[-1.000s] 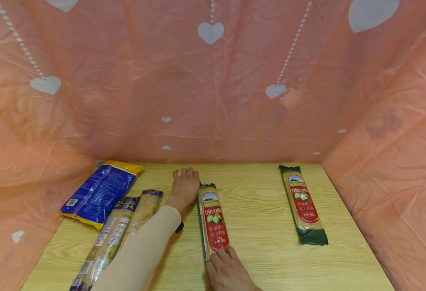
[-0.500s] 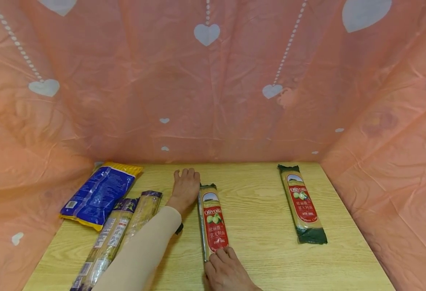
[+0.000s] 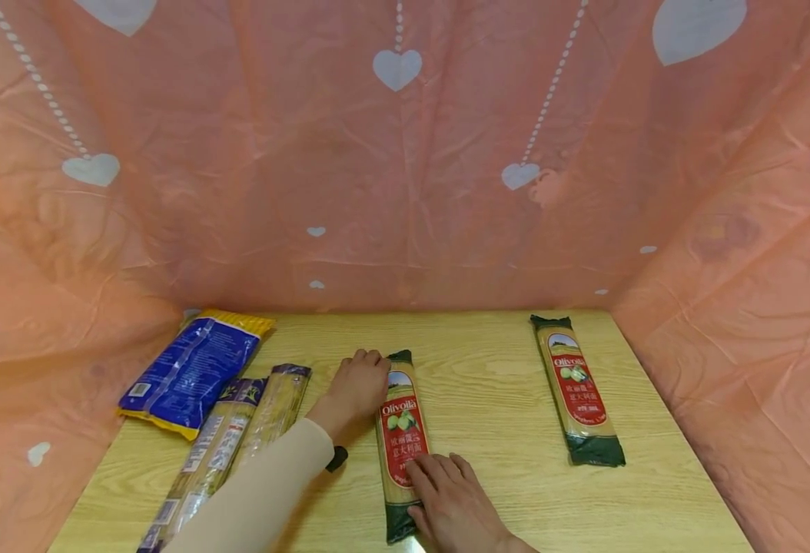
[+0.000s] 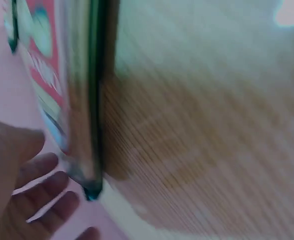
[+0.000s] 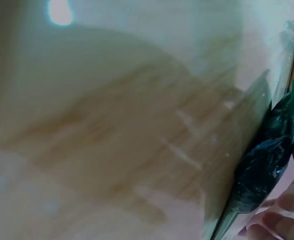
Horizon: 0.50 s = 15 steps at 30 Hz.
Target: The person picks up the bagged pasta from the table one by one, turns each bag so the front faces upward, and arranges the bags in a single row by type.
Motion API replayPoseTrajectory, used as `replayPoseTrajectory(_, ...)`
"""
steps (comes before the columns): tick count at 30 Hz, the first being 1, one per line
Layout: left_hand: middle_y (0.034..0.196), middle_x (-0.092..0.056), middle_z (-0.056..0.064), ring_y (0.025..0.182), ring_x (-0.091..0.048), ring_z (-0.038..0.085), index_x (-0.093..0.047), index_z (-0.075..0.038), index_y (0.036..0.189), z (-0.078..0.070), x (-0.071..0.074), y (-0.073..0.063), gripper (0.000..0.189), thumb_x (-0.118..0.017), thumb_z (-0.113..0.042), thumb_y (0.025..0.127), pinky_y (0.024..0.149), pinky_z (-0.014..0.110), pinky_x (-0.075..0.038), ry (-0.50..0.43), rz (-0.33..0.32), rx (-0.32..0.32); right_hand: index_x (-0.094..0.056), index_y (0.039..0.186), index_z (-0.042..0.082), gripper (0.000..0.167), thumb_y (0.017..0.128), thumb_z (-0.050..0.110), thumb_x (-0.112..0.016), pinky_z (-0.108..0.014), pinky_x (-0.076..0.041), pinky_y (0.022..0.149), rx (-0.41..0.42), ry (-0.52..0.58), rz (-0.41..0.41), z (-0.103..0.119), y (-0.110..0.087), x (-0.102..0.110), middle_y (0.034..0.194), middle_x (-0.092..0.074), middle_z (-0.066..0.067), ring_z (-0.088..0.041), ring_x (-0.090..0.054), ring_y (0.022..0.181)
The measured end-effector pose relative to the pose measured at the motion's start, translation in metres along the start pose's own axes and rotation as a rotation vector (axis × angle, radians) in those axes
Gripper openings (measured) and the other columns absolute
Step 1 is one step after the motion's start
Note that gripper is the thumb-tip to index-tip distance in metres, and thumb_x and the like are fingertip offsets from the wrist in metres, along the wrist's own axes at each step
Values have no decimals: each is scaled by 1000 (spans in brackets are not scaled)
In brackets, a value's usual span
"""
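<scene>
An Olivoila spaghetti pack (image 3: 403, 426) lies face up in the middle of the table, with dark green ends. At its upper left edge is my left hand (image 3: 358, 386), fingertips by the far end. In the left wrist view that hand's fingers (image 4: 42, 192) are spread and loosely bent beside the pack (image 4: 79, 95). My right hand (image 3: 456, 499) rests at the pack's lower right edge, fingers lying over its front and thumb by the near green end. The right wrist view shows the green end (image 5: 264, 165) with fingertips (image 5: 287, 227) beside it.
A second Olivoila pack (image 3: 576, 392) lies at the right. On the left are a blue and yellow bag (image 3: 194, 372) and two clear noodle packs with purple ends (image 3: 214, 438) (image 3: 280, 399), partly behind the left sleeve (image 3: 260, 491). A pink cloth (image 3: 405, 192) hangs behind the table.
My left hand has come nearer and right, onto the pack's far end. My right hand has loosened from the near end and shifted right, uncovering its green end. The pack has turned slightly.
</scene>
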<state>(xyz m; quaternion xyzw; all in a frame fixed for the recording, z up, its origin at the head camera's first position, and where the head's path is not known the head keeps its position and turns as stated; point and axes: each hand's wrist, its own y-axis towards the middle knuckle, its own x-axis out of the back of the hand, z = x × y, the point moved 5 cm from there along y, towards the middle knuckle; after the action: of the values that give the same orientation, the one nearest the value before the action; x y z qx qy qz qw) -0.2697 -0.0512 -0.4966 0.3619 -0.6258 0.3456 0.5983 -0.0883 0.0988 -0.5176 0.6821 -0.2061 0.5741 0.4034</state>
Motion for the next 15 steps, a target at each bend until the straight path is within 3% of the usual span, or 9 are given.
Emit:
replayPoseTrajectory(3, 148, -57, 18, 138, -54, 38, -59, -2, 146, -7, -2, -17, 49, -60, -35, 109, 109, 56, -50, -70, 54, -24, -55, 153, 11, 59, 110, 51, -50, -53, -49, 110, -52, 37, 176, -1, 0, -6, 154, -58, -6, -25, -56, 141)
replayPoseTrajectory(6, 157, -50, 21, 146, -48, 39, -53, 1, 152, -11, -2, -35, 61, -63, -39, 106, 116, 54, -45, -157, 113, -39, -50, 158, 10, 64, 113, 53, -38, -57, -43, 116, -83, 75, 283, -1, 0, -11, 163, -49, -8, -26, -45, 151)
replayPoseTrajectory(10, 166, -40, 21, 154, -39, 38, -44, 1, 158, -16, -2, -56, 76, -65, -48, 103, 121, 53, -40, -217, 192, -58, -49, 158, 9, 66, 113, 54, -33, -59, -39, 119, -82, 74, 319, -2, 1, -15, 165, -45, -9, -26, -39, 156)
replayPoseTrajectory(15, 173, -25, 21, 161, -25, 37, -31, 2, 164, -22, -9, -74, 103, -65, -65, 94, 123, 58, -34, -251, 284, -119, -48, 159, 8, 67, 112, 55, -35, -60, -37, 120, -89, 89, 332, -4, 1, -16, 166, -44, -9, -26, -37, 157)
